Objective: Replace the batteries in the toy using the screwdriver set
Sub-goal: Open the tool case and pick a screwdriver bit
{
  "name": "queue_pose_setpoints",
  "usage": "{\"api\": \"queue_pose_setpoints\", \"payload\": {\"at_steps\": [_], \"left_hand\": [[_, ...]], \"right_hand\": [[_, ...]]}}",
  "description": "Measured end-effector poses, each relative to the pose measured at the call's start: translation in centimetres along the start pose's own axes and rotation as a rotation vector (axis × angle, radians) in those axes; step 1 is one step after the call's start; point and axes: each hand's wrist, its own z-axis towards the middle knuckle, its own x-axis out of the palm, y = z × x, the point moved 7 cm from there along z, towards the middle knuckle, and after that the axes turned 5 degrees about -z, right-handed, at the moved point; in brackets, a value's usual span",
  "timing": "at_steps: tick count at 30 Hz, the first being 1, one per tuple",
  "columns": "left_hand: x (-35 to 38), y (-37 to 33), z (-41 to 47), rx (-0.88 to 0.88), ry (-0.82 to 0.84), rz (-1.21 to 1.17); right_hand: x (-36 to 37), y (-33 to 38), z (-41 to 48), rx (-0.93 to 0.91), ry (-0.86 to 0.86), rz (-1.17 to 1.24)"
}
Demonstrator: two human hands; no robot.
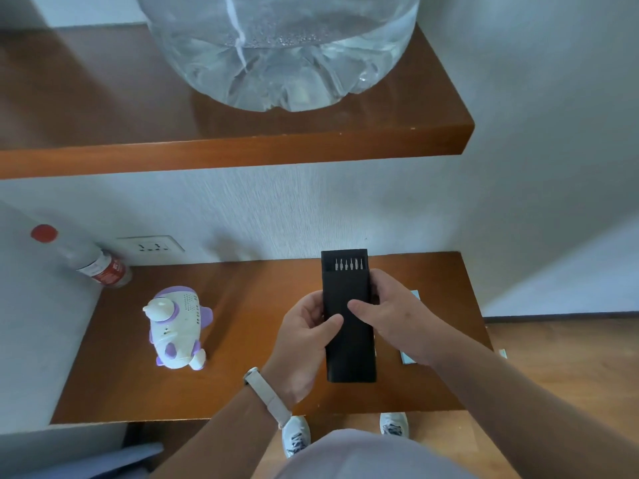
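White textured walls framed a lower reddish-brown wooden shelf [242, 382], with a huge clear water jug [280, 50] on the shelf above. I saw the long matte-black rectangular screwdriver case [349, 344] held over that lower shelf, my left hand [304, 337] and right hand [397, 323] both clamped on its middle. Beyond the grip, its far end showed a row of silver bits [348, 264]. Left of the grip stood the white-and-purple plastic toy [178, 328], untouched. I judged this the tool-opening step; next, the tray needed sliding out further.
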Motion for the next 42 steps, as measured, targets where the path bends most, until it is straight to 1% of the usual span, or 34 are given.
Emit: {"api": "queue_pose_setpoints", "payload": {"at_steps": [6, 8, 11, 14, 18, 30, 37, 39, 42], "left_hand": [[-0.6, 0.4, -0.1, -0.026, 0.039, -0.055], [-0.8, 0.2, 0.0, -0.038, 0.029, -0.061], [-1.0, -0.5, 0.4, -0.043, -0.029, -0.042], [-1.2, -1.0, 0.8, -0.01, -0.093, 0.006], [-1.4, -1.1, 1.3, 0.027, -0.129, 0.06], [-1.6, -0.5, 1.8, 0.024, -0.093, 0.069], [-1.6, -0.6, 2.3, -0.028, -0.101, -0.037], [-1.6, -1.2, 2.7, -0.007, -0.103, -0.015], [-2.0, -2.0, 3.1, 0.028, -0.146, -0.042]], "right_hand": [[0.4, 0.2, 0.2, -0.002, 0.073, -0.049], [0.6, 0.2, 0.3, -0.016, 0.082, -0.047], [0.9, 0.1, 0.6, -0.029, 0.048, 0.003], [1.1, -0.2, 0.8, -0.017, -0.009, 0.056], [1.2, -0.7, 1.0, -0.022, -0.072, 0.038], [0.9, -0.5, 1.8, -0.058, 0.027, -0.049], [0.6, -0.2, 2.1, -0.103, 0.041, -0.104], [0.8, -0.5, 2.2, -0.097, 0.039, -0.112], [0.5, -1.5, 2.1, -0.057, -0.013, -0.081]]}}
